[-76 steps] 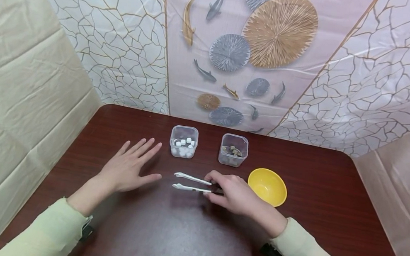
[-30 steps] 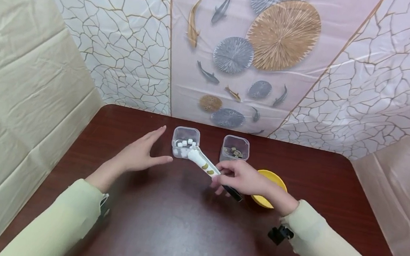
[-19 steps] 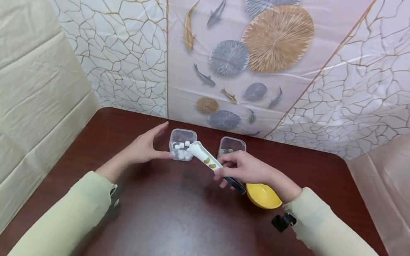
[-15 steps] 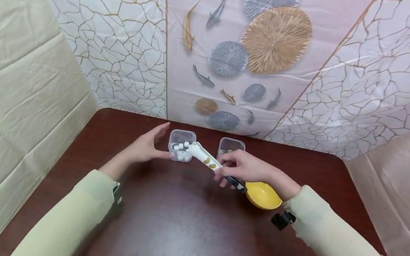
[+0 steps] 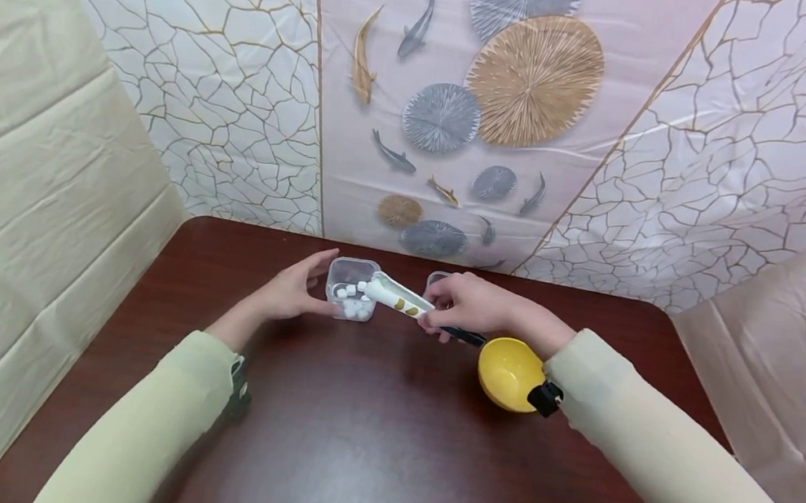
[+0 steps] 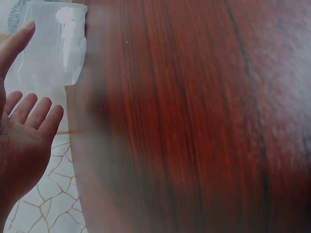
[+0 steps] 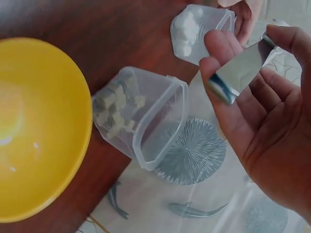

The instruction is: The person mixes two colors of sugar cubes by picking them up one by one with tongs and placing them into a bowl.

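My left hand (image 5: pixel 290 292) is at the left side of a clear plastic tub (image 5: pixel 355 264). Its thumb overlaps the tub's front corner, and its fingers are slightly bent toward the back. White cubes (image 5: pixel 345 291) lie inside the tub. My right hand (image 5: pixel 470 301) pinches white tongs (image 5: pixel 400 299) with a dark handle end and yellow marks. The tips of the tongs reach over the right rim by the cubes; whether they grip one is hard to tell. In the right wrist view, the shiny metal end of the tongs (image 7: pixel 243 70) lies over the right fingers.
A second clear tub (image 7: pixel 160 121) with brownish cubes (image 7: pixel 116 104) stands under the right hand, mostly hidden in the head view. The yellow bowl (image 5: pixel 508 373) sits beside the right wrist, partly covered by the black wrist camera (image 5: pixel 546 398). Patterned cloth (image 5: pixel 438 124) rises behind the table.
The left hand has gone from lying flat to beside the white-cube tub. The right hand has turned the tongs and brought their tips up to that tub.
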### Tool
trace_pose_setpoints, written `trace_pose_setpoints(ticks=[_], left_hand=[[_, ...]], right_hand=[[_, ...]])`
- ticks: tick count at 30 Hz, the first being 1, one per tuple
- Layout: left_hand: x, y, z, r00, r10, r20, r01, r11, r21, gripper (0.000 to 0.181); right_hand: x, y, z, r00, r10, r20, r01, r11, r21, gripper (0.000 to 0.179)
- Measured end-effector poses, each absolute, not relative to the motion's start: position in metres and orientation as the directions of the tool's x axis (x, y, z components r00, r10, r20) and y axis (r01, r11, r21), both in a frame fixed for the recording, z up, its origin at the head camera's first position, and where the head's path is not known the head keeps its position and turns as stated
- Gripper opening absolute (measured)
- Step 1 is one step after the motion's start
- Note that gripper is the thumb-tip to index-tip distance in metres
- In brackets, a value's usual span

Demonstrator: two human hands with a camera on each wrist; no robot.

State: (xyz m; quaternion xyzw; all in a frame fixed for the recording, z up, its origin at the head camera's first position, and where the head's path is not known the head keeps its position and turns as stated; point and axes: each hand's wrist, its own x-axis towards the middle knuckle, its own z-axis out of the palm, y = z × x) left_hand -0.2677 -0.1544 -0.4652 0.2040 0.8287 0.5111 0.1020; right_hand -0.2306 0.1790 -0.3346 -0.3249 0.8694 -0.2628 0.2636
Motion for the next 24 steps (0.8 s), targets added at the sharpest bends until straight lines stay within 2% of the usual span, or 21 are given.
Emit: trace_pose_setpoints(ticks=[5,11,19,24], left_hand=[[-0.269,-0.151,-0.467,-0.895,0.444,0.040,0.228,0.377,0.898,0.104],[-0.273,-0.149,-0.470,-0.892,0.450,0.038,0.231,0.383,0.894,0.102],[-0.278,-0.151,-0.464,-0.874,0.486,0.027,0.240,0.382,0.893,0.104],[-0.281,-0.151,-0.462,-0.858,0.514,0.021,0.248,0.378,0.892,0.102]], right_hand=[[-0.244,0.169,-0.328,-0.654,-0.705,-0.275,-0.546,0.692,-0.472,0.011],[-0.259,0.155,-0.316,-0.680,-0.659,-0.321,-0.589,0.752,-0.296,0.020],[-0.271,0.124,-0.300,-0.737,-0.567,-0.367,-0.618,0.786,0.027,0.037],[-0.273,0.106,-0.300,-0.754,-0.532,-0.385,-0.617,0.774,0.138,0.027]])
